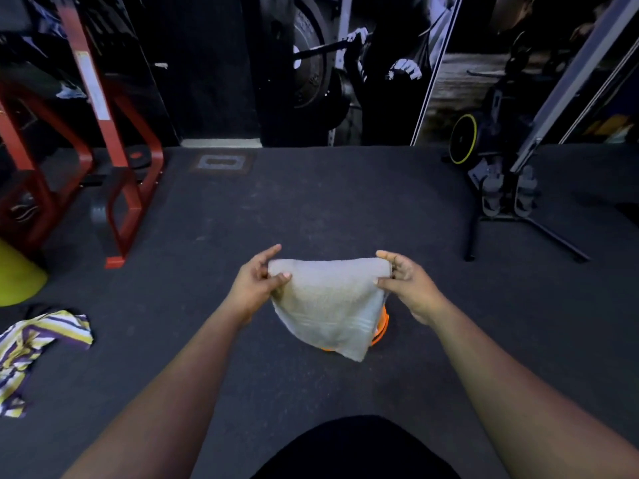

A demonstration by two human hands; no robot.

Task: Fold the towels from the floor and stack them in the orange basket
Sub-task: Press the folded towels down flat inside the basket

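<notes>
A folded grey towel [330,302] hangs in the air in front of me, held along its top fold. My left hand [254,285] pinches its left corner and my right hand [408,281] pinches its right corner. The towel hangs over the orange basket [380,328], which stands on the floor; only a strip of its rim shows at the towel's lower right. A striped purple, yellow and white towel [31,350] lies crumpled on the floor at the far left.
Dark rubber floor [311,209] all round. A red metal rack [121,188] stands at the back left, a yellow-green cone [17,278] at the left edge, and a black stand with grey weights [508,195] at the back right.
</notes>
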